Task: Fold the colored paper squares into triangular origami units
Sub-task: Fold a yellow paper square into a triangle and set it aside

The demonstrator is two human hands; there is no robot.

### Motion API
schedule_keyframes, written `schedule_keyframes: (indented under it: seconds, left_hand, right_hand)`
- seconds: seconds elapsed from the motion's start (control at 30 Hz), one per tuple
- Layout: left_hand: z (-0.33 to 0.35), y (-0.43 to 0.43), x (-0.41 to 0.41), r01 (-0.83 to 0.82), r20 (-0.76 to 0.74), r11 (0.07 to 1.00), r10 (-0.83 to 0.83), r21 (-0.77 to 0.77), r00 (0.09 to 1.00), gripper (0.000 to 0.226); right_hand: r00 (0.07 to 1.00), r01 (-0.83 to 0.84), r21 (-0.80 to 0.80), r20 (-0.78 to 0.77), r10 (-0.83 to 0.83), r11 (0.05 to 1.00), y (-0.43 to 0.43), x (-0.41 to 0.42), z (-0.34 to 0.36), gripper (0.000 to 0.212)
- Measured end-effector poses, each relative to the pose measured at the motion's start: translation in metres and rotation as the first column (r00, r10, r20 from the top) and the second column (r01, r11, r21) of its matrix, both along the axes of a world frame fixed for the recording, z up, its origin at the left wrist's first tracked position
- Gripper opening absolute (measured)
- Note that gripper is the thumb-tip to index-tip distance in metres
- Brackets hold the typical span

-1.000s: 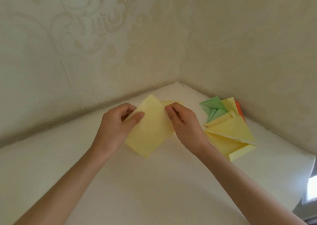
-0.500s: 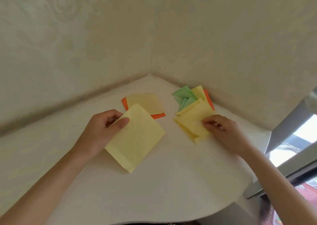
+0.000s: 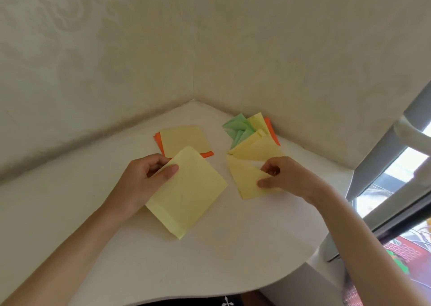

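Off the yellow square [image 3: 189, 193], which the left hand [image 3: 137, 184] now pinches alone, the right hand [image 3: 289, 177] pinches a folded yellow unit [image 3: 245, 180] near the table [image 3: 210, 247] corner, seemingly pausing the fold.

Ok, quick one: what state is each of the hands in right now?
Left hand: grips the yellow paper square, thumb on top.
Right hand: pinches a folded yellow piece.

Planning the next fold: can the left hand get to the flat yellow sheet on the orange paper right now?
Probably not yet: the left hand grips yellow paper, whose corner covers the near edge of that flat sheet. It lies close, though.
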State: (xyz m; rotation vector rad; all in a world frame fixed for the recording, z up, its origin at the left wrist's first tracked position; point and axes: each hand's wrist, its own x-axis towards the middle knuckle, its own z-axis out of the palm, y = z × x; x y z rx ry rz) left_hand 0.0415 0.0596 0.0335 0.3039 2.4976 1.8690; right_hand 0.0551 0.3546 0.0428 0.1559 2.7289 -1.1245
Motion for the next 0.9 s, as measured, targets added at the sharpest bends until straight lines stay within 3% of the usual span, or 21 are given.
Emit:
schedule_keyframes:
  seconds: [0.07,0.13,0.17,0.2,0.27,0.33,0.43,0.5,0.63,0.9]
  left_hand:
    - [0.003,-0.005,-0.001,-0.018,0.005,1.0,0.017,0.02,1.0,0.01]
    - [0.007,-0.009,-0.003,-0.036,0.004,0.999,0.035,0.039,0.999,0.01]
    - [0.009,-0.011,-0.004,-0.042,0.005,0.998,0.042,0.048,0.999,0.01]
    - [0.01,-0.012,-0.004,-0.046,0.006,0.997,0.046,0.053,0.999,0.01]
    - [0.01,-0.013,-0.004,-0.048,0.006,0.997,0.048,0.052,0.999,0.01]
    - [0.01,-0.013,-0.004,-0.046,0.012,0.998,0.046,0.048,0.999,0.01]
    - [0.007,-0.01,-0.003,-0.038,0.009,0.999,0.037,0.032,0.999,0.011]
    - [0.005,-0.009,-0.003,-0.026,0.0,0.999,0.026,0.022,1.0,0.012]
    - [0.004,-0.009,-0.005,-0.007,-0.003,0.999,0.008,0.031,1.0,0.013]
    - [0.003,-0.011,-0.004,-0.013,0.009,0.999,0.012,0.032,1.0,0.011]
  right_hand:
    - [0.983,0.061,-0.179,-0.161,-0.09,0.982,-0.01,-0.004,0.0,0.018]
    - [0.861,0.081,-0.266,-0.467,-0.202,0.961,-0.017,-0.007,0.003,0.021]
    - [0.756,0.082,-0.19,-0.628,-0.185,0.978,-0.018,-0.009,0.005,0.019]
    - [0.642,0.111,-0.016,-0.762,-0.084,0.994,-0.018,-0.012,0.005,0.016]
    - [0.511,0.244,0.346,-0.84,0.183,0.906,-0.012,-0.017,-0.003,0.016]
    - [0.599,0.28,0.482,-0.764,0.241,0.83,-0.005,-0.022,-0.014,0.024]
    - [0.852,0.138,0.586,-0.482,0.207,0.798,0.0,-0.024,-0.027,0.042]
    - [0.926,0.062,0.602,-0.333,0.179,0.796,0.0,-0.022,-0.027,0.047]
    - [0.986,0.017,0.616,-0.143,0.09,0.788,-0.006,-0.025,-0.03,0.052]
    - [0.985,0.105,0.599,-0.174,0.001,0.794,-0.016,-0.059,-0.031,0.052]
